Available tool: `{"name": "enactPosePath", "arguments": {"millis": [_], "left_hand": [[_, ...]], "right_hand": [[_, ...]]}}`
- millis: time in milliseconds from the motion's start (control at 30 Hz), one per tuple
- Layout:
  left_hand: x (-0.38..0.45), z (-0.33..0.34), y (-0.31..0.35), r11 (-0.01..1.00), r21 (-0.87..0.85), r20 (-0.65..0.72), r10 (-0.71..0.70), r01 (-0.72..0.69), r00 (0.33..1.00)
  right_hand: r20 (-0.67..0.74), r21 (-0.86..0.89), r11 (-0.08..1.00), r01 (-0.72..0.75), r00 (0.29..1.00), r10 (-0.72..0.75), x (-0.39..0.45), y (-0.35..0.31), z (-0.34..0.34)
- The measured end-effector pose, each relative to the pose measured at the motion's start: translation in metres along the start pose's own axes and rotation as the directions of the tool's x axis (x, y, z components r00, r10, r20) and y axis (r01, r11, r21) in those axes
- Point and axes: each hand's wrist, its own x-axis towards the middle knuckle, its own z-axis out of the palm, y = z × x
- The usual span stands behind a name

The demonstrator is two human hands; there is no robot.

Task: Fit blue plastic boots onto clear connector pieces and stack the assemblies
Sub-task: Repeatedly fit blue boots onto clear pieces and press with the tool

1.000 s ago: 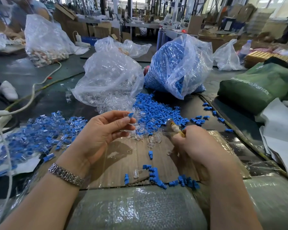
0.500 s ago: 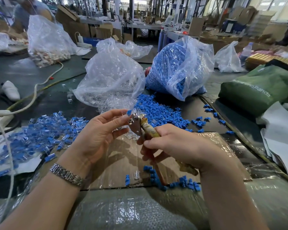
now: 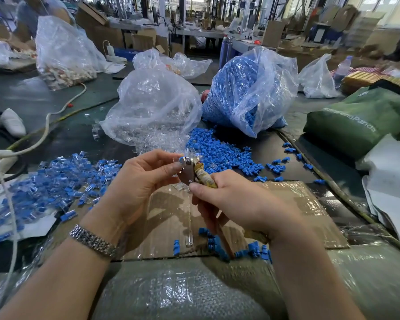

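Observation:
My right hand [image 3: 236, 204] grips a metal plier-like tool [image 3: 191, 170] with tape-wrapped handles, its head raised above the cardboard. My left hand [image 3: 139, 181] pinches a small blue boot piece [image 3: 181, 158] at its fingertips, right against the tool's head. Loose blue boots [image 3: 219, 153] lie heaped behind the hands. A pile of finished blue-and-clear assemblies [image 3: 51, 183] spreads at the left. Clear connectors fill a transparent bag [image 3: 153, 107], and a second bag [image 3: 247, 91] bulges with blue boots.
A cardboard sheet [image 3: 298, 211] lies under the hands, with a few blue boots [image 3: 252, 250] and a clear piece [image 3: 188, 240] at its near edge. A green bag [image 3: 356, 121] sits right, a white cable [image 3: 44, 125] left, bubble wrap [image 3: 171, 292] in front.
My right hand lifted the tool from the cardboard and brought it left and up to my left hand's fingertips. The left hand stayed nearly in place with the blue piece.

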Motion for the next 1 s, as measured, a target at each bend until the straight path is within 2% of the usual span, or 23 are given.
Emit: {"name": "enactPosePath", "arguments": {"millis": [233,300,333,367,433,500,533,567,633,733,833,900,1000], "left_hand": [[0.005,-0.012,-0.005,0.988,0.122,-0.004,0.091,-0.09,0.996],[0.008,-0.021,-0.006,0.98,0.172,-0.07,0.115,-0.102,0.991],[0.009,-0.024,-0.007,0.961,0.255,-0.134,0.141,-0.103,0.981],[0.011,-0.029,-0.008,0.917,0.39,-0.216,0.183,-0.087,0.959],[0.013,-0.037,-0.01,0.723,0.689,-0.376,0.314,0.037,0.872],[0.012,-0.042,-0.008,0.494,0.848,-0.435,0.445,0.19,0.782],[0.01,-0.042,-0.007,0.401,0.883,-0.429,0.483,0.242,0.763],[0.009,-0.04,-0.006,0.338,0.901,-0.417,0.495,0.273,0.763],[0.008,-0.034,-0.006,0.298,0.926,-0.354,0.478,0.231,0.804],[0.006,-0.021,-0.008,0.359,0.933,-0.186,0.414,0.028,0.891],[0.004,-0.011,-0.01,0.419,0.899,-0.02,0.327,-0.126,0.945],[0.004,-0.004,-0.016,0.398,0.893,0.108,0.258,-0.208,0.96],[0.005,0.008,-0.026,0.286,0.904,0.28,0.159,-0.316,0.947]], "right_hand": [[-0.01,0.003,1.0,-0.024,1.0,0.024,-0.001,0.004,-0.008],[-0.09,-0.057,0.997,-0.054,0.995,0.049,-0.002,0.008,-0.016],[-0.162,-0.105,0.991,-0.084,0.985,0.066,-0.002,0.012,-0.021],[-0.242,-0.168,0.977,-0.131,0.966,0.088,0.0,0.017,-0.025],[-0.383,-0.313,0.911,-0.27,0.913,0.139,0.005,0.03,-0.033],[-0.464,-0.386,0.833,-0.396,0.864,0.196,0.009,0.044,-0.036],[-0.482,-0.395,0.807,-0.44,0.847,0.225,0.011,0.05,-0.036],[-0.492,-0.397,0.787,-0.472,0.833,0.252,0.012,0.055,-0.035],[-0.501,-0.395,0.76,-0.516,0.815,0.293,0.013,0.061,-0.032],[-0.507,-0.423,0.722,-0.547,0.803,0.312,0.014,0.061,-0.027],[-0.51,-0.467,0.701,-0.539,0.812,0.284,0.016,0.06,-0.024],[-0.532,-0.483,0.707,-0.517,0.814,0.232,0.015,0.057,-0.022],[-0.539,-0.499,0.772,-0.392,0.839,0.077,0.014,0.045,-0.018]]}}
